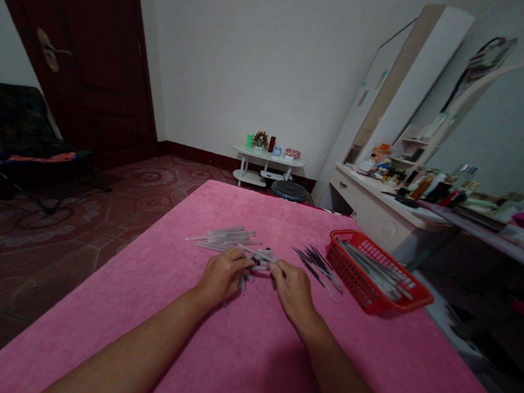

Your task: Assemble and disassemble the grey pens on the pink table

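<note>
My left hand [223, 276] is closed, fingertips pinched over a heap of small clear and black pieces [264, 255] that look like pen parts; what it grips is too small to make out. My right hand [293, 290] is closed too, its thumb and fingers pinching the end of a slim translucent tube [258, 254] that slants toward the left hand. Beyond the left hand lies a loose pile of clear pen barrels [227, 236]. Thin black-filled refills [317, 264] are spread to the right of my right hand.
A red plastic basket [350, 282] holding several long, slim pens [380, 270] stands at the right of the pink cloth-covered table [214, 361]. Farther right is a cluttered dressing table [369, 199]. A low white stand [269, 156] is by the back wall; a folding chair [28, 138] stands left.
</note>
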A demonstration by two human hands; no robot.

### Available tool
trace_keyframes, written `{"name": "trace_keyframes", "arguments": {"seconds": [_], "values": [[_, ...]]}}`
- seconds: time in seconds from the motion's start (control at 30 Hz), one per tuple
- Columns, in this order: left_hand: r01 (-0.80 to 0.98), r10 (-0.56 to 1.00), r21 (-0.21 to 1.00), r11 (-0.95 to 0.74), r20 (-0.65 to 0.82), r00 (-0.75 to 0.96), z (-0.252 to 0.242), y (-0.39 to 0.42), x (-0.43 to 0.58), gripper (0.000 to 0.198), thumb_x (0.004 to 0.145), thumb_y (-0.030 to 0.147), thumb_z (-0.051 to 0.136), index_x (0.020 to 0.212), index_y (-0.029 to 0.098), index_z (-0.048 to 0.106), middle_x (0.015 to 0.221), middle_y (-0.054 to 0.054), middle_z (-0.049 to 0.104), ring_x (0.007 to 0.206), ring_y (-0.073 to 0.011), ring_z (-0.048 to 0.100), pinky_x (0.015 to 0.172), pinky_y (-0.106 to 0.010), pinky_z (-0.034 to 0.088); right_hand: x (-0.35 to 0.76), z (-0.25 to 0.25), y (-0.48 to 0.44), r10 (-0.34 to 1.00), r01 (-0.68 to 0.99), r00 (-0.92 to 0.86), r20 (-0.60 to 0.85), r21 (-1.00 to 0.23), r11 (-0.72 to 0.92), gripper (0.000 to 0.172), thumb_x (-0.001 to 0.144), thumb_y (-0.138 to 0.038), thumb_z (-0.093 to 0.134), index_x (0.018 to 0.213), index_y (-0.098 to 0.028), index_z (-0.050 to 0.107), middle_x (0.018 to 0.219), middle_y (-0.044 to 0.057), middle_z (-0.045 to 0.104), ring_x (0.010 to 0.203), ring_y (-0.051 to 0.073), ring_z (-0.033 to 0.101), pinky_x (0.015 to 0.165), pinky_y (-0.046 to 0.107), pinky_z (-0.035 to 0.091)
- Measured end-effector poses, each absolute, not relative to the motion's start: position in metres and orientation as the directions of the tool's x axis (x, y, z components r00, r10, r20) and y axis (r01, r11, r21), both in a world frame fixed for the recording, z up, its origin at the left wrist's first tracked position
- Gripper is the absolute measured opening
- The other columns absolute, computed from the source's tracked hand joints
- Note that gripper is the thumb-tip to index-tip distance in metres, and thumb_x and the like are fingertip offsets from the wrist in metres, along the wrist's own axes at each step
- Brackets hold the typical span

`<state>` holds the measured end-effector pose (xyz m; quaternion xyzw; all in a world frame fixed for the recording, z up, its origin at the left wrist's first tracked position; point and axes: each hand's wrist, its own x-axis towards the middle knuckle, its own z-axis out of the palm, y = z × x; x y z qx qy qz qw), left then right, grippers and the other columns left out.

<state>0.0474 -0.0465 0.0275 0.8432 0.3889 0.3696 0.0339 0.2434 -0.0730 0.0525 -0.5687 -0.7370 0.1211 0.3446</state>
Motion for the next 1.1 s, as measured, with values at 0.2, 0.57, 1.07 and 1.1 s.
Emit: {"name": "trace_keyframes", "arguments": {"seconds": [0.2, 0.57, 1.07, 1.1], "values": [[0.641, 0.695, 0.346, -0.686, 0.574, 0.434, 0.0267, -0.0474, 0.0476, 0.027, 0.081, 0.012, 0.055, 0.100, 0.024, 0.070, 0.082, -0.005, 0.063, 0.079, -0.0187, 0.058, 0.067, -0.027, 0.045, 0.2434, 0.0515, -0.0721, 0.911, 0.747, -0.159, 0.379, -0.557, 0.363, 0.023, 0.090, -0.032, 0.047, 0.078, -0.020, 0.063, 0.072, 0.002, 0.066, 0.065, 0.015, 0.059, 0.060, 0.022, 0.037], [0.621, 0.680, 0.351, -0.701, 0.592, 0.433, 0.0261, -0.0466, 0.0472, 0.027, 0.081, 0.013, 0.055, 0.101, 0.024, 0.070, 0.082, -0.005, 0.063, 0.079, -0.0179, 0.058, 0.068, -0.027, 0.046, 0.2431, 0.0523, -0.0741, 0.927, 0.788, -0.123, 0.355, -0.532, 0.308, 0.035, 0.093, -0.037, 0.042, 0.070, -0.020, 0.062, 0.063, 0.002, 0.063, 0.058, 0.014, 0.056, 0.056, 0.022, 0.034], [0.610, 0.686, 0.374, -0.698, 0.593, 0.422, 0.0270, -0.0475, 0.0464, 0.028, 0.080, 0.011, 0.055, 0.100, 0.024, 0.070, 0.081, -0.005, 0.063, 0.079, -0.0183, 0.058, 0.067, -0.027, 0.046, 0.2422, 0.0534, -0.0742, 0.899, 0.736, -0.176, 0.401, -0.553, 0.390, 0.019, 0.089, -0.032, 0.049, 0.082, -0.020, 0.062, 0.077, 0.003, 0.066, 0.068, 0.015, 0.058, 0.061, 0.022, 0.038], [0.609, 0.684, 0.373, -0.700, 0.595, 0.422, 0.0270, -0.0475, 0.0463, 0.028, 0.080, 0.011, 0.055, 0.100, 0.024, 0.070, 0.081, -0.005, 0.063, 0.078, -0.0182, 0.059, 0.067, -0.027, 0.046, 0.2421, 0.0526, -0.0740, 0.905, 0.735, -0.172, 0.388, -0.561, 0.380, 0.022, 0.090, -0.032, 0.047, 0.078, -0.020, 0.061, 0.074, 0.002, 0.065, 0.066, 0.015, 0.057, 0.060, 0.022, 0.037]]}}
